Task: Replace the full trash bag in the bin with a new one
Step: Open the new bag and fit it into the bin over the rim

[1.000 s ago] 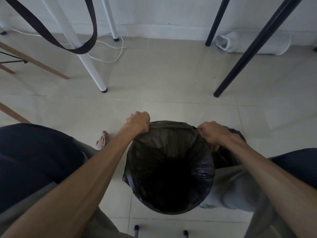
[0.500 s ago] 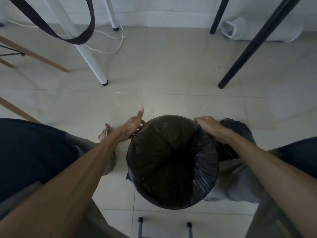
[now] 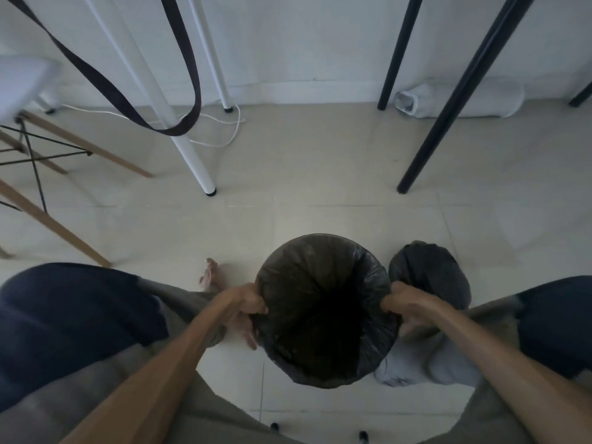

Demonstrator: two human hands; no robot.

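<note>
A round bin stands on the tiled floor between my knees, lined with a black trash bag (image 3: 307, 270) whose edge is folded over the rim; the bin's own wall is hidden under the plastic. My left hand (image 3: 248, 304) grips the bag's folded edge on the left side of the rim. My right hand (image 3: 400, 299) grips the edge on the right side. Behind my right hand a tied, full black trash bag (image 3: 432, 267) sits on the floor, touching or nearly touching the bin.
A white table leg (image 3: 192, 161) and a black leg (image 3: 426, 155) stand ahead. Wooden chair legs (image 3: 57, 232) are at left. A dark strap (image 3: 128, 104) hangs down. A white cable (image 3: 224, 136) lies near the wall, and a white tube-like object (image 3: 455, 100).
Both hands have slid from the far part of the rim down to its left and right sides, closing on the bag's edge. My view has pulled back, showing the full bag.
</note>
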